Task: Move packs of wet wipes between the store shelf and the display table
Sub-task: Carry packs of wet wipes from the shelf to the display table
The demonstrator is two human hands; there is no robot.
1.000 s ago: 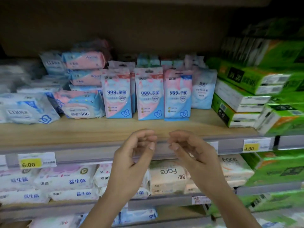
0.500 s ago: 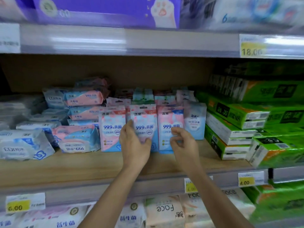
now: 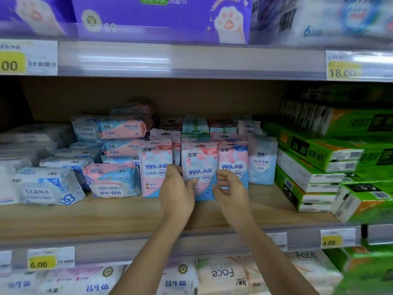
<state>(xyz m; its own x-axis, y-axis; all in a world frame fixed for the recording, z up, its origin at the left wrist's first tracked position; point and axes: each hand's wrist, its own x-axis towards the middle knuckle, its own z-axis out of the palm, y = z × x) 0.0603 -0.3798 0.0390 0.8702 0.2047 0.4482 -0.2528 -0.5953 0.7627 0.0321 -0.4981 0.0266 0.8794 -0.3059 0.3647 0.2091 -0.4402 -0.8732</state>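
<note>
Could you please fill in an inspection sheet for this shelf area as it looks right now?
Surface: wooden shelf, stocked toward the back.
Job's things: three upright wipe packs in front; middle pack between the hands.
Clutter: flat wipe packs stacked left; green boxes right.
Hands: left hand pinches middle pack; right hand curled at its right edge, grip unclear.
Cables: nothing seen.
Surroundings: price tags; purple boxes above.

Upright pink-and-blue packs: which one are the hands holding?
The middle pack, gripped between the left hand and right hand; it stands forward of the left pack and right pack.
</note>
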